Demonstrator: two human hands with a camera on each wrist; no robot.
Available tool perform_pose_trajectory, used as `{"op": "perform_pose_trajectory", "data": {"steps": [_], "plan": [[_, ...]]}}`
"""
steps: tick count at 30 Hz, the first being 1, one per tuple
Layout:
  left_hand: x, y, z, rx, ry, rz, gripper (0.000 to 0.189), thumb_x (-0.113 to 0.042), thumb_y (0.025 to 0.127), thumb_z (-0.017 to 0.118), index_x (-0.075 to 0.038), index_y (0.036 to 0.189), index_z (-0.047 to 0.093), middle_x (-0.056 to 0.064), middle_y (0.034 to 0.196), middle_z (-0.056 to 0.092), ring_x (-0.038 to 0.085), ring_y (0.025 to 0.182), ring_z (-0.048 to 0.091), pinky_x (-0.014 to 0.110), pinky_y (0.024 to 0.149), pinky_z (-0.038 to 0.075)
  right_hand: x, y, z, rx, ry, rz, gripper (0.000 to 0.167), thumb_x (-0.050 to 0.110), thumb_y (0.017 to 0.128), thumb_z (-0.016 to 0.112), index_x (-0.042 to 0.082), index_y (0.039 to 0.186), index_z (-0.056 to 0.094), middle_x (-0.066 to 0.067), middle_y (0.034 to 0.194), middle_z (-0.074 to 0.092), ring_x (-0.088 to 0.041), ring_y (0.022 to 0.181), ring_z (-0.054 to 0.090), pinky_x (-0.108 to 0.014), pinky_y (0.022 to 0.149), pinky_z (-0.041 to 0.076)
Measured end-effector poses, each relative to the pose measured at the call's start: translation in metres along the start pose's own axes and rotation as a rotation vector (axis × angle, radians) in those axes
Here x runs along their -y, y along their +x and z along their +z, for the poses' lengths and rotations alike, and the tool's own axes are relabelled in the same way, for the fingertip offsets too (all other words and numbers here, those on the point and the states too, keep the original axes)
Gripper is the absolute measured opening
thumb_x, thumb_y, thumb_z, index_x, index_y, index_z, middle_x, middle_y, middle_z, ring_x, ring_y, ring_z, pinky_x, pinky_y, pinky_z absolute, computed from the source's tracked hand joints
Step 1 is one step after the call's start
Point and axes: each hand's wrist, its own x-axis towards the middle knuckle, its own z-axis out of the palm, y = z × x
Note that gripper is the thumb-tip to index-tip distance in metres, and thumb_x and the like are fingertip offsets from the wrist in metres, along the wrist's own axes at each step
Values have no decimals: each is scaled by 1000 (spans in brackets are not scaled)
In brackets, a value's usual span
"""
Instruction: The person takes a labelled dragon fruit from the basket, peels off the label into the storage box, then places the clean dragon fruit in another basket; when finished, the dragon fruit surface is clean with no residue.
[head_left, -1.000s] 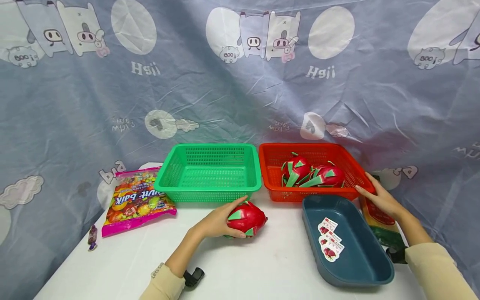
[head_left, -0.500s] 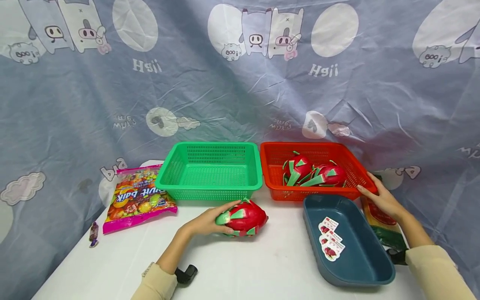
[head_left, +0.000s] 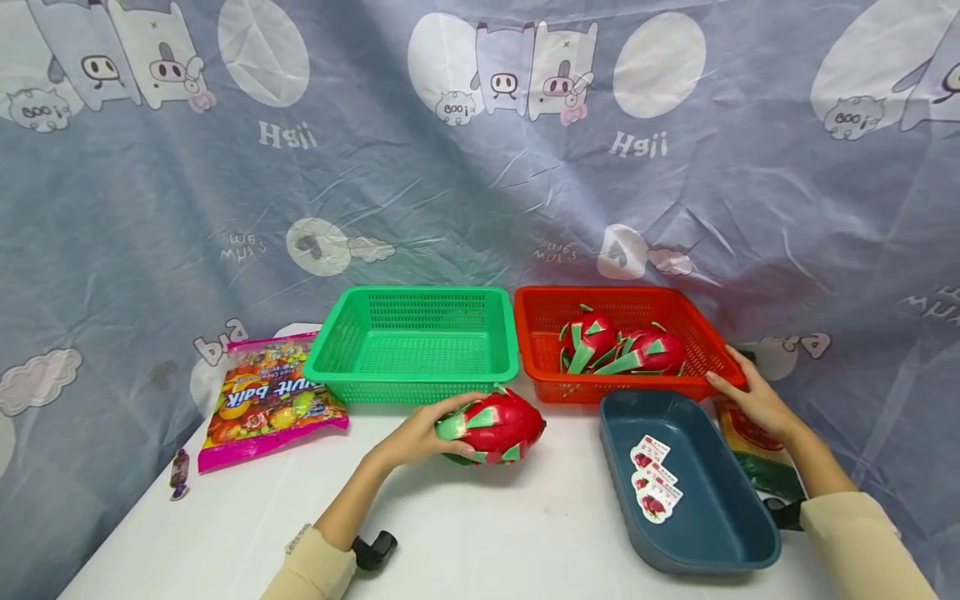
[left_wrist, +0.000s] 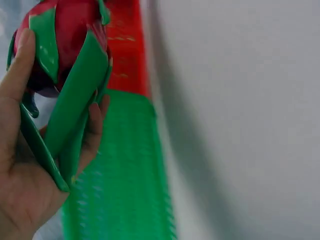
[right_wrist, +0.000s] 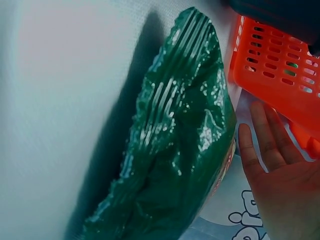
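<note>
In the head view my left hand (head_left: 422,431) grips a red dragon fruit (head_left: 512,427) with green leaf flaps, in front of the green basket (head_left: 420,390). Seen from the left wrist, thumb and fingers curl round the leafy end of the dragon fruit (left_wrist: 72,37). Two more dragon fruits, one left (head_left: 592,335) and one right (head_left: 660,350), lie in the red basket (head_left: 622,388). My right hand (head_left: 761,404) rests at that basket's front right corner. Its fingers look straight in the right wrist view, where the hand (right_wrist: 285,175) lies beside the basket wall.
A blue tray (head_left: 720,508) holds several dragon fruit stickers (head_left: 654,492). Right of it lies a green packet (head_left: 765,467), partly hidden by the tray and my right arm. A candy bag (head_left: 270,404) and one wrapped candy (head_left: 179,473) lie at the left. A printed cloth (head_left: 450,200) hangs behind.
My left hand has slid back from the dragon fruit's middle to its leafy end. The fruit has shifted slightly right and up in view. The right hand stays at the red basket.
</note>
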Motion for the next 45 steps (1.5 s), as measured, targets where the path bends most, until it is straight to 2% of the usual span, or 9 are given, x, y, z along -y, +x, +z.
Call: {"op": "perform_pose_trajectory", "data": {"steps": [5,9,12,16,19,25,30,39,45], "plan": [[-31,46,-5,-111,-75,20,73,-28,75,77,-38,138,40,1,131,50,21,109,52,34,78,50,-2,-2,-1,-6,19,-14,74,24,98,46,4,147,-6,-37,126,31,-20,81,65,-43,70,53],[-53,95,-6,-291,-32,39,74,-32,73,78,-42,136,40,-3,130,50,19,102,54,33,72,50,-3,-5,0,-22,30,-22,74,24,97,47,4,147,-5,-37,124,34,-24,81,65,-39,69,54],[-57,134,0,-407,28,47,74,-36,71,79,-42,136,41,-6,132,49,18,104,52,31,70,49,-4,-7,1,-35,41,-22,74,24,97,47,4,147,-4,-38,123,35,-28,82,65,-37,69,54],[-50,178,20,-445,75,48,76,-38,69,79,-40,136,43,-4,131,52,17,103,54,29,74,47,-7,-10,3,-49,53,-21,75,24,97,48,3,147,-4,-38,123,36,-30,84,64,-39,70,54],[-42,199,38,-395,111,45,77,-39,69,79,-37,137,42,-1,127,55,16,97,56,27,73,47,-9,-9,9,-59,51,-17,75,26,97,48,4,147,-4,-37,124,36,-32,85,63,-41,71,53],[-29,211,62,-214,163,-11,78,-40,70,78,-39,138,39,-3,129,52,16,102,53,25,76,46,-6,0,28,-59,75,-24,74,27,96,49,7,148,0,-34,124,38,-38,90,61,-45,73,52],[-27,215,77,-94,167,-37,78,-40,71,77,-37,139,39,1,130,51,15,107,49,25,79,44,-3,0,28,-75,73,-34,73,27,96,50,7,148,2,-32,124,38,-37,89,61,-45,73,52],[-22,221,86,14,155,-85,79,-40,76,74,-37,142,32,-2,140,41,20,122,41,36,94,40,-6,-3,18,-94,55,-30,73,27,96,49,8,148,2,-31,125,37,-39,89,59,-38,71,53],[-26,229,89,76,201,-118,79,-41,79,70,-36,144,26,0,142,38,25,121,41,39,95,39,-7,-3,11,-102,47,-32,73,27,96,49,8,148,1,-32,126,36,-38,88,59,-41,71,53]]}}
